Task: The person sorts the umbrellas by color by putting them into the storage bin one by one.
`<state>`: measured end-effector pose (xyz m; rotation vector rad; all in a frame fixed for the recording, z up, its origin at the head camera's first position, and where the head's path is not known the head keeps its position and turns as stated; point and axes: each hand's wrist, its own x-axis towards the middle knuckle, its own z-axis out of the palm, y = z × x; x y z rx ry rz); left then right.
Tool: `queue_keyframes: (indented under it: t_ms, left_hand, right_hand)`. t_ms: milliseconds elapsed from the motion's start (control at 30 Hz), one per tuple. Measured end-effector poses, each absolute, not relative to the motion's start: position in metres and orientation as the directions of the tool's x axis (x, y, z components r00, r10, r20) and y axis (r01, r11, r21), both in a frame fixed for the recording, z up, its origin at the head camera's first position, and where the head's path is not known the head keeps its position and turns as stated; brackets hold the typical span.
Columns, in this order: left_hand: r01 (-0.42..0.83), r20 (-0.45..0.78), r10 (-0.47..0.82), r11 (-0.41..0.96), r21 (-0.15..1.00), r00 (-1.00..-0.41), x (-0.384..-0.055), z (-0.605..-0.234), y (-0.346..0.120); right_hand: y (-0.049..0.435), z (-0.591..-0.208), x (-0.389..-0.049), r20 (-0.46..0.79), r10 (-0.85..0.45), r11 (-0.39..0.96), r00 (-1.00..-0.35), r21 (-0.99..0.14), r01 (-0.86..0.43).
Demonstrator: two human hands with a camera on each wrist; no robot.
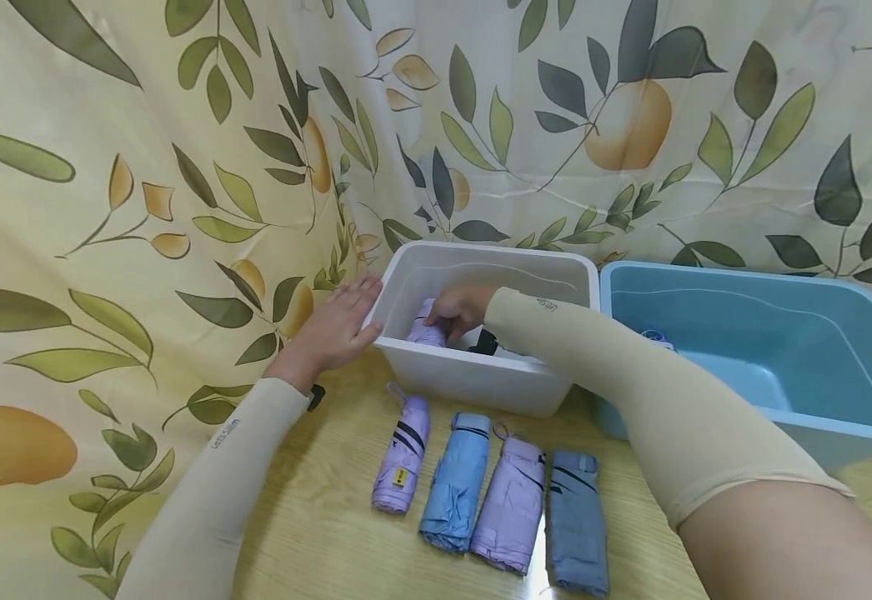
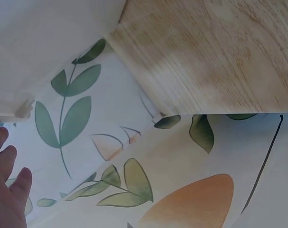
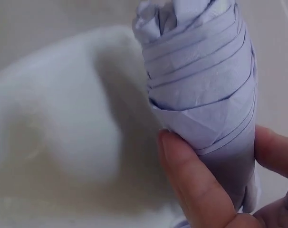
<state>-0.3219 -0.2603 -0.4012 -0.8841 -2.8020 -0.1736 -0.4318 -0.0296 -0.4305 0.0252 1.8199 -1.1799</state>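
Inside the white bin (image 1: pixel 481 372), my right hand (image 1: pixel 463 308) grips a folded lavender umbrella (image 3: pixel 203 85), thumb on one side and fingers on the other. Its rolled fabric fills much of the right wrist view. My left hand (image 1: pixel 340 325) rests on the bin's left rim with fingers extended; at the edge of the left wrist view only its fingers (image 2: pixel 6 164) show. In front of the bin lie a slim lavender umbrella (image 1: pixel 402 454) with a yellow tag, a light blue umbrella (image 1: pixel 457 483), another lavender umbrella (image 1: pixel 509 504) and a grey-blue umbrella (image 1: pixel 577 525), side by side.
A blue bin (image 1: pixel 841 429) stands right of the white one, with a small purplish item (image 1: pixel 657 338) partly hidden by my right arm. A leaf-patterned curtain (image 1: pixel 181 208) hangs behind and at the left. The tabletop (image 1: pixel 308 500) has wood grain.
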Motion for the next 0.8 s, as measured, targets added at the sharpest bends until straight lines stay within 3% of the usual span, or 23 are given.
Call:
queue_keyframes:
  t_ms: [300,533,800]
  left_hand:
    - [0.574,0.232,0.549,0.817,0.054,-0.803,-0.321,-0.405,-0.261]
    - [0.566,0.225,0.543,0.823,0.045,-0.809,-0.322,-0.405,-0.261]
    - [0.554,0.251,0.522,0.829,0.078,-0.815,-0.318,-0.405,-0.258]
  right_hand:
    - [-0.035,-0.445,-0.425,-0.696,-0.399,0.54,-0.597,-0.705,0.46]
    - [-0.035,-0.448,-0.428,-0.697,-0.38,0.617,-0.608,-0.681,0.395]
    - [-0.033,-0.453,-0.432,-0.675,-0.493,0.61,-0.548,-0.718,0.335]
